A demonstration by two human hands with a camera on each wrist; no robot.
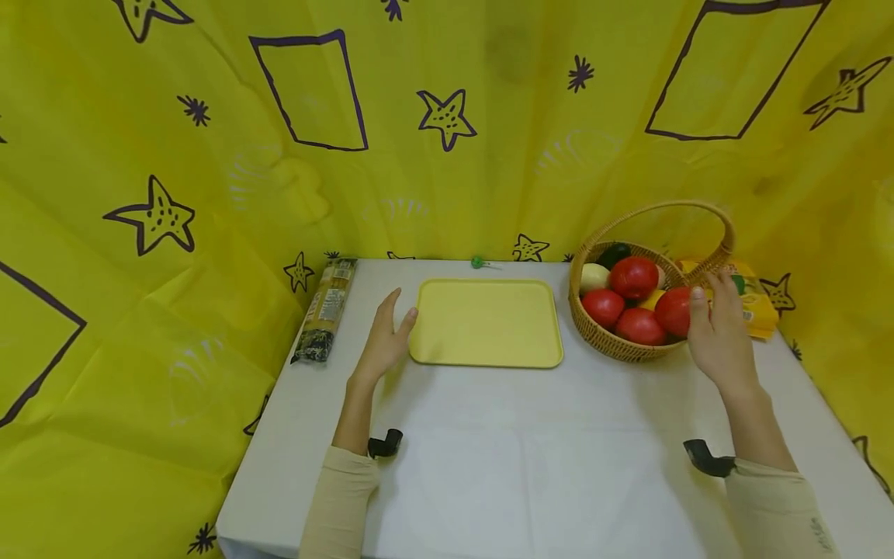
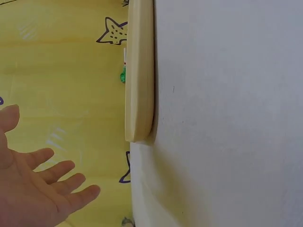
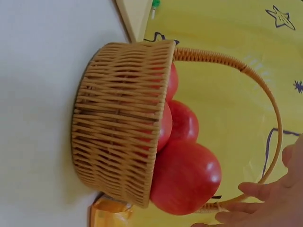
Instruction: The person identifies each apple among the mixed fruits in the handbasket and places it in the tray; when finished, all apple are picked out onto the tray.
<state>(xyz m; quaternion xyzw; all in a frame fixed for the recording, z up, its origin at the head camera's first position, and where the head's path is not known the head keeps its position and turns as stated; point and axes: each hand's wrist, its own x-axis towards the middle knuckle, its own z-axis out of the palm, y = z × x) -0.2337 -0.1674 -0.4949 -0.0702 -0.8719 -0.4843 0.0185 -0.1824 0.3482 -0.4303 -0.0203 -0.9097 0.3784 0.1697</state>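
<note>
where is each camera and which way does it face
Head: on the head, facing forward and down at the tray and basket; left grip, right grip and sleeves show.
Left wrist: on that wrist, facing the tray's edge and yellow curtain; left grip shows.
Right wrist: on that wrist, facing the basket's side; right grip partly shows.
Head and right wrist share the basket.
</note>
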